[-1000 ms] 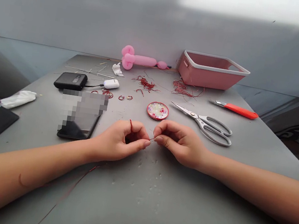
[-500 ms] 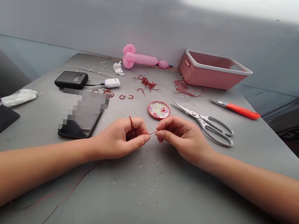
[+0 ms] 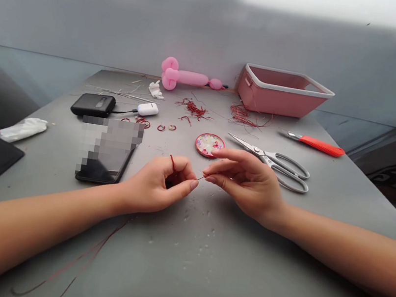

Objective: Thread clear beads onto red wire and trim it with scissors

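Observation:
Between thumb and forefinger, my left hand (image 3: pixel 166 183) pinches a thin dark red cord (image 3: pixel 110 235), part of which loops round the base of its forefinger. Long ends of this cord trail under the left forearm toward the near table edge. Close by on the right, my right hand (image 3: pixel 248 186) pinches the short tip of the same cord, its forefinger raised over the thumb. A small gap separates the two sets of fingertips. Just beyond the right hand lies a round red-rimmed dish (image 3: pixel 209 144) of small pale and pink beads, partly covered by its fingers.
Scissors (image 3: pixel 270 160) and a red utility knife (image 3: pixel 317 145) lie at the right. Behind are a pink basket (image 3: pixel 275 100), cord bundles (image 3: pixel 193 108) and a pink balloon figure (image 3: pixel 189 78). A phone (image 3: pixel 107 155), black power bank (image 3: pixel 93 104) and small cord rings (image 3: pixel 161 127) are at left.
My right hand's fingers have shifted slightly left, and its forefinger has lifted and straightened over the beads. My left hand holds its pinch nearly unmoved.

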A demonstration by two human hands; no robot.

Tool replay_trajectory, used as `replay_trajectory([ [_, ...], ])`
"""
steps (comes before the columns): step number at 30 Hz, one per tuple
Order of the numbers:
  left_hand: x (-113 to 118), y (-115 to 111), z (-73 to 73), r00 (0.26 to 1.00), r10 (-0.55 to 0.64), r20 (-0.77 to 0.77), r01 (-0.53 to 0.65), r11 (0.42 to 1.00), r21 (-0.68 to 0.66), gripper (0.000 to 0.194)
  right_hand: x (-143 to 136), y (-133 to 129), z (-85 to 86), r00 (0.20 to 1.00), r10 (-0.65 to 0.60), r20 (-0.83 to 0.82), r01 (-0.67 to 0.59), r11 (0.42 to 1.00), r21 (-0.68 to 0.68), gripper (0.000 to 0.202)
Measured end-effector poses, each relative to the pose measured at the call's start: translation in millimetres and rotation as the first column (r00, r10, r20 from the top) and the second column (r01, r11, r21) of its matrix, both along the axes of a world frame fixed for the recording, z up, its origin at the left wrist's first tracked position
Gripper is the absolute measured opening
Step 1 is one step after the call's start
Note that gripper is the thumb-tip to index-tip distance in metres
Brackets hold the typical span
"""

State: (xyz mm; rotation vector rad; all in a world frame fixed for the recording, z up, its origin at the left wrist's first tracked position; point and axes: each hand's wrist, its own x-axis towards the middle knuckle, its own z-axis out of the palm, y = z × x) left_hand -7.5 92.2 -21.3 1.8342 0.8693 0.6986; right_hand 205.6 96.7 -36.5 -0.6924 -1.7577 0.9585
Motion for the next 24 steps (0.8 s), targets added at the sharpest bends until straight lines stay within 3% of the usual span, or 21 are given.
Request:
replay_trajectory([
  [5,-0.2,0.7,-1.0,1.000,-0.005,-0.004,0.005,1.000,0.014,0.013,2.3,-1.8,-1.0,0.999,-0.003,0.042,0.000,0.998,0.070,0.038],
  [20,-0.1,-0.7,2.6,0.999,-0.019,-0.030,0.021,0.998,0.062,0.016,3.8,-2.9,-1.3,0.995,-0.010,0.098,-0.001,0.994,0.113,0.041],
  [24,-0.3,-0.8,3.1,0.999,-0.029,-0.031,0.031,0.998,0.063,0.016,4.5,-2.4,-1.9,0.992,-0.021,0.127,-0.003,0.982,0.187,0.043],
])
